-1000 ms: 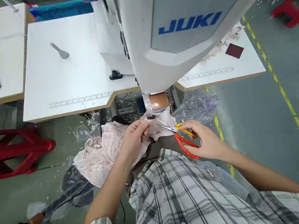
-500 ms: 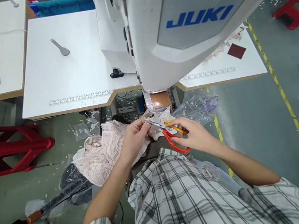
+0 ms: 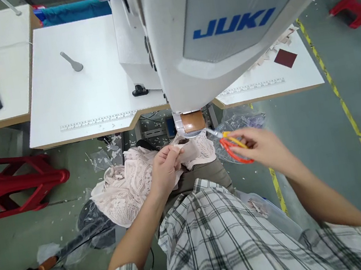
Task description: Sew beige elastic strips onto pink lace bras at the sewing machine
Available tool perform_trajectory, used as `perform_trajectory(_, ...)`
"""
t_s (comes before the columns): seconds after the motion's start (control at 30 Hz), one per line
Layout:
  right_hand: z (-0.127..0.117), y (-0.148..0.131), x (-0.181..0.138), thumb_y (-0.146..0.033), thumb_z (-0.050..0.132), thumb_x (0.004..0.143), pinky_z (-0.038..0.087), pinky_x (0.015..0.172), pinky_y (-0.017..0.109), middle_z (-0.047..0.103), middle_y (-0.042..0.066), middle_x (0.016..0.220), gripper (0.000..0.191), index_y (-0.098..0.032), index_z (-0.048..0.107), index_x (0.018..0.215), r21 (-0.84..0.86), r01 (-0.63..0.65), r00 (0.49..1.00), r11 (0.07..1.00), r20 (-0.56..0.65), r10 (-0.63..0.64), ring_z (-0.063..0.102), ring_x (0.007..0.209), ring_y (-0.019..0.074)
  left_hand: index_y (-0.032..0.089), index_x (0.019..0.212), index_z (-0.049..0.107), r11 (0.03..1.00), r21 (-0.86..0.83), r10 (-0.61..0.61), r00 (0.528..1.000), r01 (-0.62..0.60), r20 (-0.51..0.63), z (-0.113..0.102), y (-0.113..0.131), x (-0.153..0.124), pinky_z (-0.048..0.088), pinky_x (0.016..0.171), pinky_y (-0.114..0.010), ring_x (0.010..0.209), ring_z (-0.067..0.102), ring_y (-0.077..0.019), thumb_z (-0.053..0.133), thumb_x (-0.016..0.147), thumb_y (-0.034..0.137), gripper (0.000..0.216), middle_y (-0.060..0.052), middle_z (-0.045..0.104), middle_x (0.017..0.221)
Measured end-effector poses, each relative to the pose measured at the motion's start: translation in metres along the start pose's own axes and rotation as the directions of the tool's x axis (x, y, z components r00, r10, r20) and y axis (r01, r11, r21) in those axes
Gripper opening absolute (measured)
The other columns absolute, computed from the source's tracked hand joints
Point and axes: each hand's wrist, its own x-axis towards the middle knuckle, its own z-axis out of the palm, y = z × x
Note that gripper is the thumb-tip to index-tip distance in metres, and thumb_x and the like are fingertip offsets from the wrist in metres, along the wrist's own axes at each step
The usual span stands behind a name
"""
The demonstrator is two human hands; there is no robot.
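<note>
My left hand [image 3: 165, 167] pinches the edge of a pale pink lace garment [image 3: 132, 179], which lies in a heap over my lap to the left. A smooth, flat piece of the fabric [image 3: 190, 150] stretches out to the right from those fingers. In my right hand [image 3: 260, 145] is a pair of scissors [image 3: 232, 145] with one orange-red and one yellow handle; their blades point up and left, apart from the cloth. Just beyond the fabric sits the brown plate [image 3: 193, 121] at the end of the sewing machine's arm.
The white JUKI sewing machine [image 3: 219, 33] overhangs the white table [image 3: 91, 90], where a grey spoon-shaped tool [image 3: 72, 61] and a dark red square [image 3: 285, 58] lie. Red stools [image 3: 13, 184] stand left and far right. A clear plastic bag [image 3: 240, 121] is behind the scissors.
My right hand has drawn the scissors away to the right, off the cloth near my left fingers. A flat piece of fabric now shows beside my left hand, which keeps its pinch.
</note>
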Motion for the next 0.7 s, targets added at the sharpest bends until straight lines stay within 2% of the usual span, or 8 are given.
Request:
perform_trajectory(0.23, -0.04, 0.009, 0.07, -0.038, 0.055, 0.092, 0.049, 0.094, 0.049, 0.067, 0.02, 0.122, 0.039, -0.012, 0.066, 0.12, -0.435, 0.126, 0.899, 0.891, -0.329, -0.288, 0.061, 0.112, 0.035, 0.015, 0.067, 0.061, 0.993, 0.077, -0.095, 0.989, 0.086, 0.117, 0.011, 0.02, -0.002, 0.034, 0.047, -0.02, 0.049, 0.041, -0.0068, 0.07, 0.075, 0.042, 0.03, 0.002, 0.053, 0.056)
perform_trajectory(0.33, -0.009, -0.02, 0.053, -0.045, 0.054, 0.095, 0.053, 0.086, 0.039, 0.071, 0.014, 0.112, 0.04, -0.015, 0.065, 0.119, -0.401, 0.456, 0.844, 0.794, -0.089, -0.529, 0.065, 0.103, 0.027, 0.016, 0.07, 0.061, 0.954, 0.231, -0.251, 0.933, 0.192, 0.26, 0.011, 0.033, -0.001, 0.044, 0.054, -0.023, 0.054, 0.052, -0.0098, 0.065, 0.076, 0.038, 0.023, -0.003, 0.064, 0.065)
perform_trajectory(0.4, 0.019, -0.032, 0.039, -0.036, 0.047, 0.1, 0.053, 0.077, 0.032, 0.073, 0.01, 0.106, 0.031, -0.018, 0.066, 0.117, -0.31, 0.668, 0.736, 0.677, 0.135, -0.664, 0.067, 0.094, 0.0215, 0.016, 0.071, 0.062, 0.897, 0.383, -0.354, 0.877, 0.22, 0.326, 0.013, 0.04, 0.0, 0.046, 0.055, -0.025, 0.054, 0.055, -0.0116, 0.061, 0.078, 0.036, 0.021, -0.003, 0.066, 0.066)
perform_trajectory(0.47, 0.04, -0.034, 0.03, -0.025, 0.04, 0.101, 0.05, 0.069, 0.029, 0.074, 0.007, 0.103, 0.03, -0.02, 0.067, 0.114, -0.235, 0.73, 0.683, 0.642, 0.236, -0.691, 0.067, 0.088, 0.0186, 0.018, 0.068, 0.06, 0.829, 0.534, -0.398, 0.846, 0.166, 0.355, 0.013, 0.041, 0.0, 0.046, 0.055, -0.026, 0.053, 0.055, -0.0129, 0.055, 0.082, 0.036, 0.024, -0.003, 0.066, 0.064)
perform_trajectory(0.53, 0.047, -0.028, 0.028, -0.022, 0.04, 0.1, 0.047, 0.064, 0.027, 0.074, 0.007, 0.096, 0.03, -0.02, 0.069, 0.108, -0.185, 0.663, 0.748, 0.726, 0.208, -0.63, 0.066, 0.082, 0.018, 0.019, 0.067, 0.059, 0.76, 0.65, -0.283, 0.894, -0.012, 0.347, 0.011, 0.037, -0.002, 0.049, 0.062, -0.029, 0.059, 0.058, -0.0155, 0.05, 0.087, 0.038, 0.029, -0.004, 0.067, 0.067)
perform_trajectory(0.6, 0.043, -0.019, 0.03, -0.027, 0.045, 0.098, 0.045, 0.063, 0.027, 0.073, 0.006, 0.087, 0.025, -0.02, 0.068, 0.099, -0.101, 0.481, 0.877, 0.871, 0.081, -0.474, 0.065, 0.076, 0.0173, 0.02, 0.073, 0.063, 0.65, 0.721, 0.045, 0.959, -0.24, 0.279, 0.005, 0.024, -0.006, 0.051, 0.08, -0.036, 0.075, 0.063, -0.0203, 0.05, 0.088, 0.041, 0.029, -0.007, 0.07, 0.077)
perform_trajectory(0.67, 0.035, -0.013, 0.033, -0.035, 0.05, 0.095, 0.043, 0.061, 0.027, 0.068, 0.004, 0.076, 0.021, -0.02, 0.064, 0.089, 0.099, 0.22, 0.974, 0.97, -0.075, -0.213, 0.06, 0.067, 0.0154, 0.02, 0.083, 0.066, 0.553, 0.748, 0.384, 0.909, -0.366, 0.161, -0.002, 0.004, -0.009, 0.047, 0.094, -0.043, 0.089, 0.063, -0.024, 0.055, 0.087, 0.046, 0.028, -0.009, 0.071, 0.087)
perform_trajectory(0.7, 0.032, -0.013, 0.033, -0.039, 0.052, 0.092, 0.042, 0.058, 0.026, 0.064, 0.002, 0.071, 0.022, -0.021, 0.061, 0.084, 0.261, 0.087, 0.991, 0.961, -0.116, -0.059, 0.057, 0.062, 0.0142, 0.02, 0.09, 0.067, 0.579, 0.724, 0.434, 0.893, -0.375, 0.115, -0.004, -0.008, -0.009, 0.047, 0.094, -0.044, 0.09, 0.063, -0.0246, 0.057, 0.087, 0.049, 0.031, -0.01, 0.07, 0.088)
